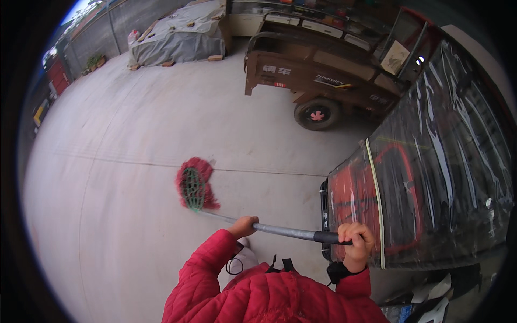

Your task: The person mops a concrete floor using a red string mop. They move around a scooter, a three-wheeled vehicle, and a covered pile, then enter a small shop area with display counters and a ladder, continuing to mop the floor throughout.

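A mop lies across in front of me, its red fringed head (204,170) flat on the concrete floor (124,215), with a green plastic lattice frame (192,188) on top. The grey metal handle (288,231) slants up from the head toward my right side and ends in a black grip (329,237). Partway down the handle, my left hand (243,226) is closed around it. My right hand (356,245) is wrapped over the black grip at the upper end. Both arms are in red padded sleeves.
Close on my right stands a vehicle under clear plastic sheeting (447,161), with a pale cord (374,188) across it. A brown cargo tricycle (323,70) is parked ahead. Grey sheeting (175,40) covers a pile at the back, weighed down with bricks. Potted plants (95,60) stand far left.
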Available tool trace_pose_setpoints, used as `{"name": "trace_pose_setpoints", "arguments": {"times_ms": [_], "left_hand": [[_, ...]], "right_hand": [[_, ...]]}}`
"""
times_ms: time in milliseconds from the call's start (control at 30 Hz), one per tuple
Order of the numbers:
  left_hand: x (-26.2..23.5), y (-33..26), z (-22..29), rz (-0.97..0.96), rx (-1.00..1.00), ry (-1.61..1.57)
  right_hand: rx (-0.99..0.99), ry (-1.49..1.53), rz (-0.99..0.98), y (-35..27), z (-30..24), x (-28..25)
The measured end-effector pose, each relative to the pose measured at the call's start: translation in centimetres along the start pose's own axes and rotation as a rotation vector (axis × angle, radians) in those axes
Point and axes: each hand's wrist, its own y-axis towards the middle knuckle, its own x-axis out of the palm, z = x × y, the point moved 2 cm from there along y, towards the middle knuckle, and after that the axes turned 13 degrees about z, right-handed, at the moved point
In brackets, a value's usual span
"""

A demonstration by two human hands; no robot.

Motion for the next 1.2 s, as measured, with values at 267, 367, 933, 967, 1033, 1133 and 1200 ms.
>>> {"name": "trace_pose_setpoints", "arguments": {"times_ms": [267,367,933,967,1033,1133,1200], "left_hand": [[-3.9,9.5,2.9,-0.234,0.292,-0.042],[-2.2,12.6,6.7,-0.35,0.419,-0.124],[14.4,30.5,13.2,-0.491,0.586,-0.404],[14.0,30.8,13.3,-0.481,0.514,-0.434],[12.9,31.2,13.4,-0.42,0.48,-0.356],[10.8,32.1,12.3,-0.404,0.41,-0.297],[9.3,32.8,10.5,-0.407,0.381,-0.211]], "right_hand": [[-0.195,0.084,0.25,3.6,-3.2,2.4],[-0.427,-0.117,0.242,3.0,-6.6,2.0],[-0.807,-0.728,0.212,13.0,-4.3,-1.2],[-0.802,-0.699,0.202,14.2,-4.3,-1.7],[-0.86,-0.595,0.231,16.7,-4.3,-3.0],[-0.875,-0.435,0.275,19.8,-4.0,-5.0],[-0.776,-0.341,0.268,21.6,-2.6,-5.6]]}}
